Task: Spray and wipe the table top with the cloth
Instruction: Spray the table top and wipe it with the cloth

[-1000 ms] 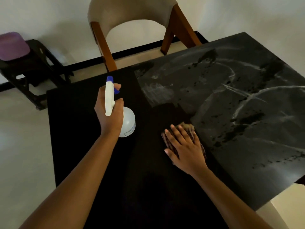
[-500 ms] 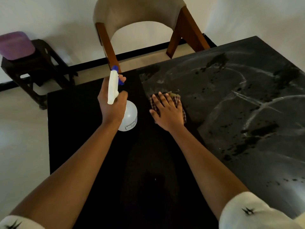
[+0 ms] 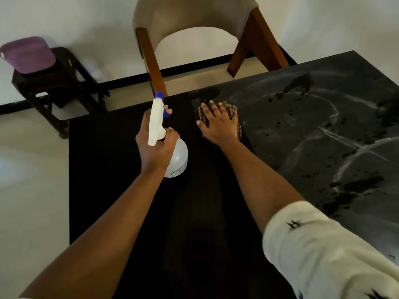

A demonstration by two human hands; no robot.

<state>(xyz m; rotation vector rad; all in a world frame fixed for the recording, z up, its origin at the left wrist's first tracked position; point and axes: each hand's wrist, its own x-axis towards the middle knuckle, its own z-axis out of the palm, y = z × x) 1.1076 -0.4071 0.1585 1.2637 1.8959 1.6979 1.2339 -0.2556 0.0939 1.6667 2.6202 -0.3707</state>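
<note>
A black table top [image 3: 216, 212] fills the lower view; its right part [image 3: 323, 130] shows wet streaks and dark droplets. My left hand [image 3: 154, 145] grips the neck of a white spray bottle [image 3: 178, 158] with a blue nozzle, held above the table's left-middle, one finger on the trigger. My right hand [image 3: 218, 124] lies flat with straight fingers, pressing a checked cloth [image 3: 232, 111] onto the table near its far edge. Most of the cloth is hidden under the hand.
A beige chair with brown wooden legs [image 3: 194, 24] stands just beyond the table's far edge. A dark stool [image 3: 60, 87] holding a purple basin [image 3: 28, 55] stands at the far left by the wall. Pale floor lies left of the table.
My right hand has slid the cloth away from me, from the table's middle to near its far edge. The left hand with the bottle has stayed roughly in place.
</note>
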